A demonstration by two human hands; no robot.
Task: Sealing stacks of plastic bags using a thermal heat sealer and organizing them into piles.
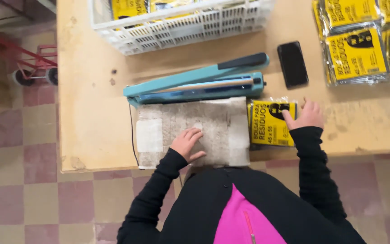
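Sealer [199, 83] ahead, phone [292, 63] beyond — left hand [187, 143] flat on pad [190, 131], right hand [307, 115] fingers pressing yellow packet [269, 124].

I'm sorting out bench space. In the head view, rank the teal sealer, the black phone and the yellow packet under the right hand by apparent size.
Largest to smallest:
1. teal sealer
2. yellow packet, touched by the right hand
3. black phone
All lie flat on the table, so nearness hardly matters.
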